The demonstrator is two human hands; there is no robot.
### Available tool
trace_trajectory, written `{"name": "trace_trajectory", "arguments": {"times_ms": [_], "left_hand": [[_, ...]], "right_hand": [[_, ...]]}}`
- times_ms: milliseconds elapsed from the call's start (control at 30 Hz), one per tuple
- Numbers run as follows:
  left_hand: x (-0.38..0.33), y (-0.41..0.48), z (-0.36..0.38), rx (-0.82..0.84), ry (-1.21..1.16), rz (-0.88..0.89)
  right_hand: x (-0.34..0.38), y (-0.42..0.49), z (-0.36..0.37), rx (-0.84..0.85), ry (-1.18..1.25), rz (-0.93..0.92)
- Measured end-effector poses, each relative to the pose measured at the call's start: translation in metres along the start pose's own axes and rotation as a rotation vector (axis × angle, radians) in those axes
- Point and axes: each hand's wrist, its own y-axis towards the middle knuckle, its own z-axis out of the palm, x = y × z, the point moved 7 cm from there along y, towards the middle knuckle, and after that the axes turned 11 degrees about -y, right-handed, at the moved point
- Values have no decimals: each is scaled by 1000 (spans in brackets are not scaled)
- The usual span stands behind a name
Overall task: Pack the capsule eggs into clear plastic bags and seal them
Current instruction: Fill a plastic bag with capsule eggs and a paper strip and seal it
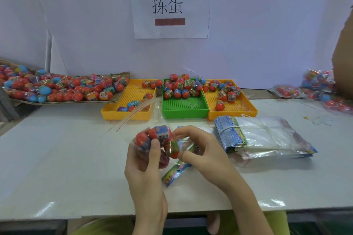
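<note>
white desk [57, 158] against a pale wall. paper sign [170, 5] at 12 o'clock reads "拣蛋". two yellow trays [122, 112] flank a green tray [184, 109], all holding capsule eggs [178, 87]. bag stack [267, 135] at 2 o'clock. left hand [147, 160] grip clenched around eggs inside a clear bag [152, 139]; right hand [202, 149] pinches the bag's edge at centre.
</note>
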Motion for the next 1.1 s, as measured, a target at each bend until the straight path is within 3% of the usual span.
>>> {"name": "trace_trajectory", "arguments": {"times_ms": [300, 533, 767, 1100], "left_hand": [[6, -7, 15, 241, 186, -97], [8, -5, 9, 158, 122, -139], [5, 1, -2, 55, 196, -13], [2, -1, -2, -5, 150, 13]], "right_hand": [[14, -1, -5, -143, 147, -65], [12, 1, -2, -134, 130, -63], [9, 2, 4, -17, 173, -43], [11, 3, -2, -151, 219, -19]]}}
